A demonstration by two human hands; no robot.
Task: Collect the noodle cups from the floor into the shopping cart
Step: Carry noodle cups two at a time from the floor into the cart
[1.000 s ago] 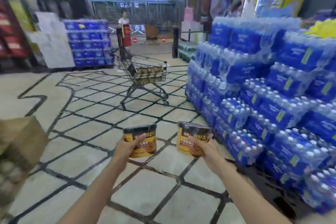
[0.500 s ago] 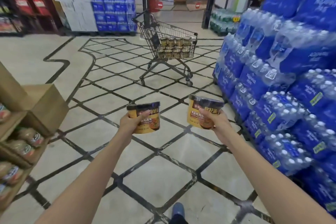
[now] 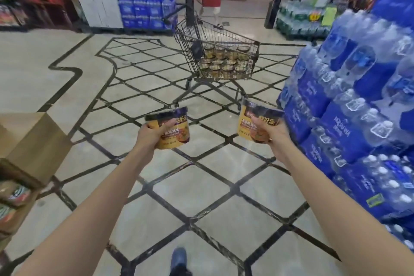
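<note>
two big stacks of shrink-wrapped water bottle packs [image 3: 349,105] in blue film fill the right side; white lettering runs down the film but is too blurred to read. more blue packs [image 3: 143,0] stand on a pallet far back left, and a cardboard display box [image 3: 33,141] sits at the left edge. ahead on the tiled floor [image 3: 201,186] stands a wire shopping cart [image 3: 219,51], its basket holding two layers of noodle cups [image 3: 224,58]. each hand holds one more cup, upright, out in front and short of the cart. left hand [image 3: 150,134] curls its fingers round a yellow and dark noodle cup [image 3: 172,127] with chinese characters on the band. right hand [image 3: 272,133] grips a matching cup [image 3: 257,122], thumb across its front. a blue shoe [image 3: 179,257] shows at the bottom edge.
</note>
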